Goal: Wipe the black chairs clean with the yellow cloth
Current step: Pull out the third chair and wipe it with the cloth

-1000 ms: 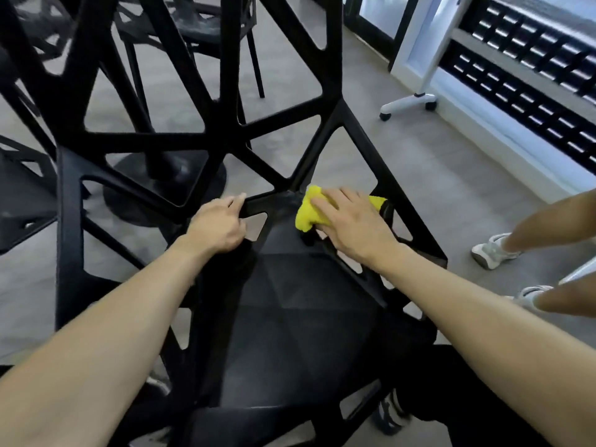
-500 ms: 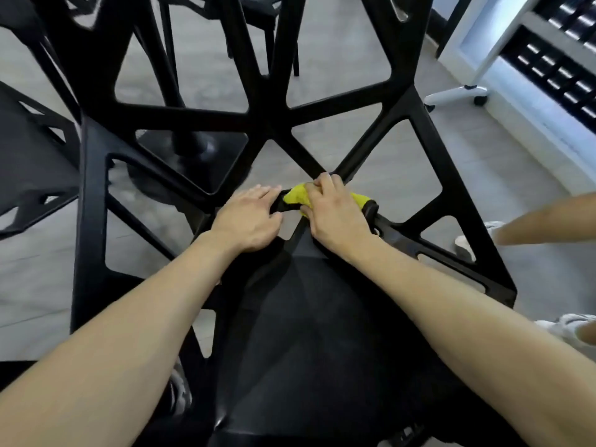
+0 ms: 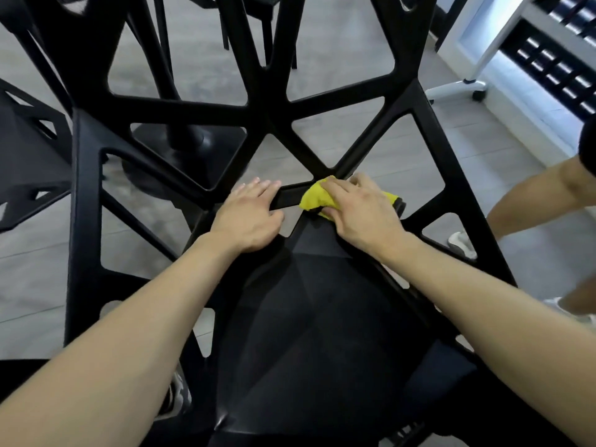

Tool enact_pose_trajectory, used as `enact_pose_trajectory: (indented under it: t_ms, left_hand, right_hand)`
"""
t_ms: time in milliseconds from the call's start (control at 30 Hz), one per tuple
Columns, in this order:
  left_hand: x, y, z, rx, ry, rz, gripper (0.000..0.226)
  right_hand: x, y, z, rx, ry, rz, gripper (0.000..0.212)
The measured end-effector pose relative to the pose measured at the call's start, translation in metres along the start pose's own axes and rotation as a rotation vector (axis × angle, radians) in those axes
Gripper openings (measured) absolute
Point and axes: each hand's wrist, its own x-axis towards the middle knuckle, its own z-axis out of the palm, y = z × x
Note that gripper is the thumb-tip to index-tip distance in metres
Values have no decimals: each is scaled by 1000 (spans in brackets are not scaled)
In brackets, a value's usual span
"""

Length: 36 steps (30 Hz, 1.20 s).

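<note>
The right hand (image 3: pixel 361 211) presses the yellow cloth (image 3: pixel 314 197) against the black chair (image 3: pixel 309 317), its grip clenched over the wad with fingers draped on top and the thumb tucked under the near edge; the left hand (image 3: pixel 250 217) lies flat and released on the bar (image 3: pixel 290 196) just to the left, palm down, steadying the frame rather than holding anything; the cloth sits at the far edge of the seat, where the backrest struts meet the bar, bunched with its long axis running left to right along that bar, one end peeking out left of the fingers and the other showing right of the knuckles; to wipe this joint well, I judge the cloth should be dragged along the bar and worked into the strut angles, with the left hand bracing so the chair does not tip; the chair's back faces away from the person, its seat running near to far; another person's legs (image 3: pixel 532 195) stand at the right.
</note>
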Motion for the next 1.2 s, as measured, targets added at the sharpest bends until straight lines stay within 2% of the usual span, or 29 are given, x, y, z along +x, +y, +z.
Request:
enact_pose_trajectory:
  t_ms: [133,267,300,400,433,467,567,600,667,767,800,833,933,967,1000,1133,1200]
  left_hand:
    - [3,-2,3,18,9,1,71]
    - [2,-3,4,22,7,8,71]
    - [2,-2,4,14,7,6,71]
    - [3,-4,8,14,11,-1,72]
    - [4,-6,8,12,5,0,74]
    - [6,-7,8,11,-10,5,75]
    - [6,-8,5,7,-26,1,72]
    - [6,-8,5,4,-24,3,72]
    - [5,-8,8,9,-3,4,72]
    - [6,-9,10,14,-13,13,78]
    - [7,-9,9,8,-27,7,81]
    - [7,-10,8,4,-39,1,84]
    - [7,-9,2,-1,-52,3,87]
    - [5,-8,2,-4,-50,3,88]
    - [4,-7,4,-3,-41,3,88]
    - [6,-8,11,22,-2,4,82]
    - [7,-7,9,8,-8,-7,79]
  right_hand:
    - [-1,-52,15,105,19,155,61]
    - [-7,-5,-12,77,-4,-54,52]
    - [1,14,-26,34,57,-12,53]
    - [34,49,-62,8,432,199,44]
    - [38,44,-62,16,473,228,45]
    - [37,33,-52,-8,430,218,49]
    - [10,-9,-8,-36,65,33,52]
    - [6,-10,-9,-33,11,6,49]
    - [17,6,-41,-38,96,45,44]
    - [41,42,-88,-150,420,272,46]
    - [43,42,-88,-149,426,326,48]
    - [39,34,-76,-165,367,324,50]
    - [9,-10,-30,-62,-41,110,44]
    - [3,-13,-31,-38,-124,67,42]
    - [5,-9,-42,-33,-99,83,41]
    - [41,38,-97,-183,390,380,46]
    - [42,39,-91,-202,377,381,47]
